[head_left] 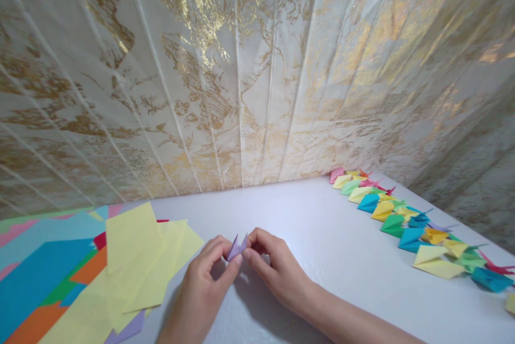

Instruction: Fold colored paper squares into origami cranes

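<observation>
Both my hands meet near the front middle of a white table (pixel 322 236). Between them is a small folded purple paper piece (pixel 236 247) with two points sticking up. My left hand (pixel 209 274) pinches its left side between thumb and fingers. My right hand (pixel 273 263) pinches its right side, fingers curled. The paper is held just above the table surface.
A spread of coloured paper sheets (pixel 60 274), yellow ones on top, lies at the left. A row of several folded paper figures (pixel 418 231) in mixed colours runs along the right side. A white and gold patterned wall (pixel 241 75) rises behind the table.
</observation>
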`<state>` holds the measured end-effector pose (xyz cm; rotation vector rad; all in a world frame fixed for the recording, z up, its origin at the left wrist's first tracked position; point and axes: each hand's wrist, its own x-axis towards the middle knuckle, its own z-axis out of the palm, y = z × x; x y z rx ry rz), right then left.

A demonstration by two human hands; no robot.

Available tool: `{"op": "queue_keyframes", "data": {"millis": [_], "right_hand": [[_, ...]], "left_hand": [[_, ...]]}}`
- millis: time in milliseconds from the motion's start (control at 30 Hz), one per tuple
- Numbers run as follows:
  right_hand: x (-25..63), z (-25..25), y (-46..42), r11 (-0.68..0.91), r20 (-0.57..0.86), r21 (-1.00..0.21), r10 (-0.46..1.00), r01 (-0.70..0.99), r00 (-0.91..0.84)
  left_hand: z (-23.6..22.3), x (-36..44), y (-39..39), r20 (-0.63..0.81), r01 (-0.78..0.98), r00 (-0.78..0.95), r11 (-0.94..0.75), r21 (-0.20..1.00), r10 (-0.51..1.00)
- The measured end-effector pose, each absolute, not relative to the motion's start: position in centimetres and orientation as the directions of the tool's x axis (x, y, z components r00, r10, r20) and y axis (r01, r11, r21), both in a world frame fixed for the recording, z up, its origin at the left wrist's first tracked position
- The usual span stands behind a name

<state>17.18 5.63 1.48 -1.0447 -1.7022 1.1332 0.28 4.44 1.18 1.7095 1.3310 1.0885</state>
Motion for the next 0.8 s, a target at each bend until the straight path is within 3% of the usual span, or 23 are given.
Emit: {"op": "queue_keyframes", "data": {"millis": [133, 333, 467, 633, 800], "right_hand": [[17.2, 1.4, 5.7, 0.194, 0.151, -0.974, 0.939, 0.114, -0.309], [17.1, 1.0, 6.0, 0.103, 0.119, -0.992, 0.956, -0.074, -0.266], [16.6, 0.9, 6.1, 0.052, 0.103, -0.981, 0.955, -0.188, -0.276], [16.8, 1.2, 6.3, 0.012, 0.062, -0.982, 0.963, -0.188, -0.262], [17.5, 1.1, 6.7, 0.056, 0.068, -0.997, 0.958, -0.052, -0.277]], "left_hand": [[1.4, 0.4, 4.4, 0.194, 0.352, 0.134, -0.23, 0.908, 0.972], [1.0, 0.5, 4.5, 0.056, 0.287, 0.129, -0.091, 0.954, 0.99], [0.6, 0.5, 4.5, 0.072, 0.302, 0.152, -0.115, 0.946, 0.986], [0.5, 0.2, 4.5, 0.106, 0.367, 0.135, -0.149, 0.918, 0.985], [1.6, -0.1, 4.4, 0.197, 0.354, 0.11, -0.224, 0.908, 0.974]]}}
